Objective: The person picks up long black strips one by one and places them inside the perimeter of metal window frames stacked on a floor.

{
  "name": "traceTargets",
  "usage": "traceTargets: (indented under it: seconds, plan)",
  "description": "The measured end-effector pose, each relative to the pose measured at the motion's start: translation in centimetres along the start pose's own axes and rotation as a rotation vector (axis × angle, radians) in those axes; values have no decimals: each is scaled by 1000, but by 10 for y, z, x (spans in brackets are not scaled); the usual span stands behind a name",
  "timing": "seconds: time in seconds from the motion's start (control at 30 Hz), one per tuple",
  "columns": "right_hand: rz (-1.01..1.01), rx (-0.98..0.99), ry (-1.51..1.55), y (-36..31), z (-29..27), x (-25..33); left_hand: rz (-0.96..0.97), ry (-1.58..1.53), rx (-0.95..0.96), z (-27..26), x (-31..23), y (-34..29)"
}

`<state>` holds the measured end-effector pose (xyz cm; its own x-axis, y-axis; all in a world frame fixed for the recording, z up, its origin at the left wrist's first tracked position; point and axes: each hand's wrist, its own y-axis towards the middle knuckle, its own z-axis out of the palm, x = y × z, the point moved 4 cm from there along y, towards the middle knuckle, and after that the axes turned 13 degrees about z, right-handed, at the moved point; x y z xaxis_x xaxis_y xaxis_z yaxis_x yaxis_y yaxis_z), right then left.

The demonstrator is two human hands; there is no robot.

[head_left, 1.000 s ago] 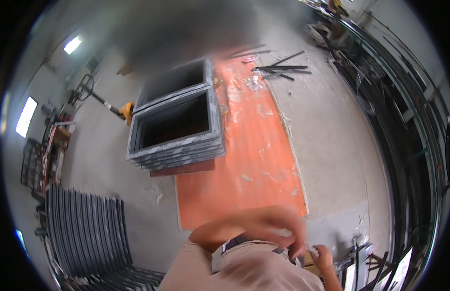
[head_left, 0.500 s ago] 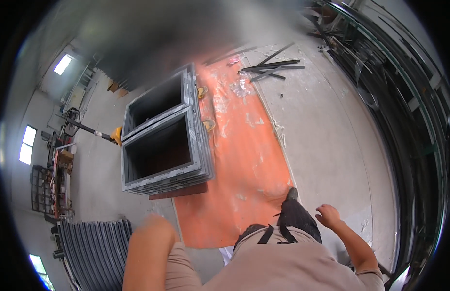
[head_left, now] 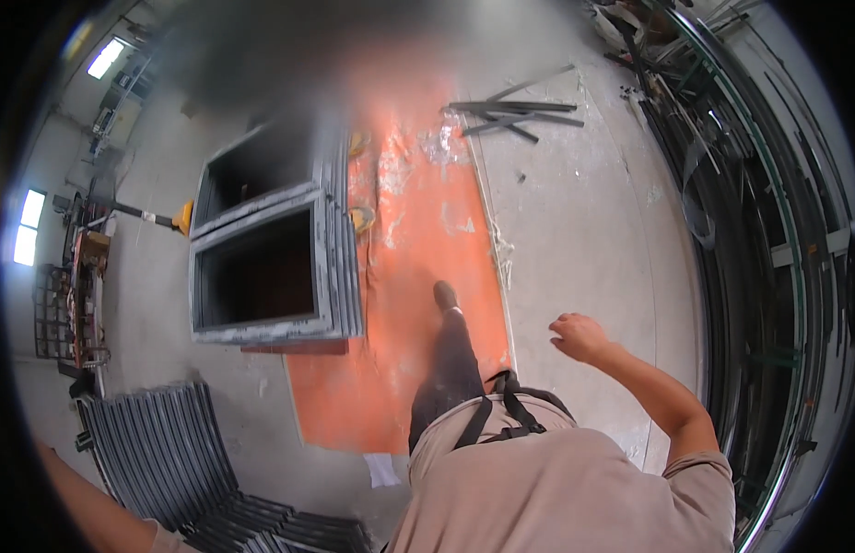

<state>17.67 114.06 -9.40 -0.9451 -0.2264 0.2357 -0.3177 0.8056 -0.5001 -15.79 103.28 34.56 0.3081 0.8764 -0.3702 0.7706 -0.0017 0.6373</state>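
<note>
The grey floor (head_left: 603, 221) spreads beneath everything, with a long rack of dark bars (head_left: 741, 276) along its right edge. Down the floor's middle runs an orange sheet (head_left: 427, 240), scuffed pale in places, its far end lost in blur. Two stacks of grey frames (head_left: 329, 267) lie side by side along the sheet's left edge, the nearer one over a reddish-brown board (head_left: 298, 348). A row of grey bars (head_left: 160, 438) stands on the floor beyond the sheet's near left corner; the person's left forearm (head_left: 96, 507) shows near it, but the left hand is out of view, so I cannot tell its grip. A few dark strips (head_left: 515, 111) lie crossed over the sheet's right edge, toward the far end. The right hand (head_left: 579, 337) hangs in view just beyond the sheet's near right corner, its grip loose, fingers slightly bent and apart from the thumb, holding nothing visible. One dark shoe (head_left: 445, 295) is on the sheet, and a small white piece (head_left: 380, 469) lies at the sheet's near edge.
</note>
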Motion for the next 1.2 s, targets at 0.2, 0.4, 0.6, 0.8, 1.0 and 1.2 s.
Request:
traceTargets:
  seconds: [0.2,0.4,0.6,0.8,1.0,1.2]
  plan:
    - [36,79,74,112,-24,-1,94,-108,20,-75,135,-30]
    - [493,-2,330,153,-27,-70,237,-357,39,-138,312,-12]
    - [834,-117,679,97,3,-84,437,-652,135,-120,437,74]
    - [1150,25,830,1,78,-87,668,-866,334,-16,463,197]
    - [1512,-283,1188,-81,152,-93,955,-1068,566,103,428,306]
    - [1915,-630,1329,-163,168,-31,1260,-1228,771,209,374,390]
